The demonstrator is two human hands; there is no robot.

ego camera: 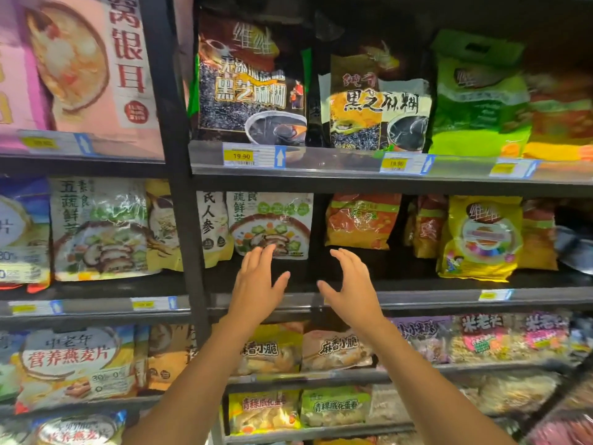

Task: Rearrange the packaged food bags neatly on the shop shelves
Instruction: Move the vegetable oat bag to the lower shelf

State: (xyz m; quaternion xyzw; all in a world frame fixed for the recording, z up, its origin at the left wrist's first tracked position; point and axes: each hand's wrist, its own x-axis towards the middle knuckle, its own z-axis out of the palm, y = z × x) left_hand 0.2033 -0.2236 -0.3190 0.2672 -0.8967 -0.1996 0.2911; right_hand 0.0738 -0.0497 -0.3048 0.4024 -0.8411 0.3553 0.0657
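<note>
Both my hands reach into the middle shelf [417, 289] with fingers spread and nothing in them. My left hand [256, 281] has its fingertips just at the lower edge of a white vegetable-soup bag [272, 220] standing upright toward the back. My right hand [351, 284] hovers over the dark bare gap to the right of that bag. An orange bag [361, 220] stands behind and right of my right hand, apart from it. A yellow bag [481, 239] stands further right at the shelf front.
The upper shelf holds two black sesame-paste bags [250, 85], [378, 104] and a green bag [478, 97]. A black upright post [179, 187] divides the left bay, filled with cereal bags [99, 232]. Snack bags [333, 348] fill the lower shelves.
</note>
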